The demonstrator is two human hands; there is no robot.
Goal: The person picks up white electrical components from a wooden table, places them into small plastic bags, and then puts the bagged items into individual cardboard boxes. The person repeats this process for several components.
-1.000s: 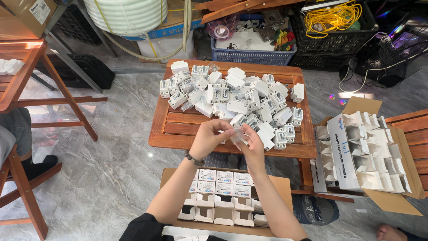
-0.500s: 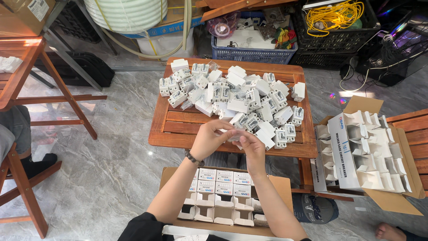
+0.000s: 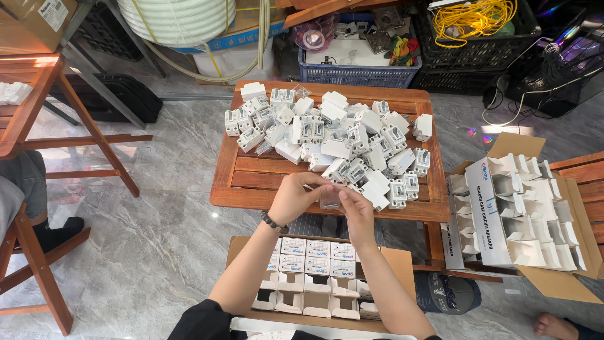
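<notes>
Left hand [image 3: 294, 198] and right hand [image 3: 356, 206] pinching a small clear bag [image 3: 329, 200] at mid-frame, over the wooden table's [image 3: 251, 182] near edge, bare slats lower left of the white breaker pile [image 3: 333, 141].

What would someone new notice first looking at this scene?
A big heap of small white plastic parts covers the slatted wooden table. At its near edge, the left hand and right hand meet around a small clear piece. Cartons of white boxes sit below and right.

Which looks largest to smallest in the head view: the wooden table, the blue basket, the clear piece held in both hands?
1. Wooden table
2. Blue basket
3. Clear piece, pinched between the left hand and the right hand

The basket lies farther away, yet the order is plain.
</notes>
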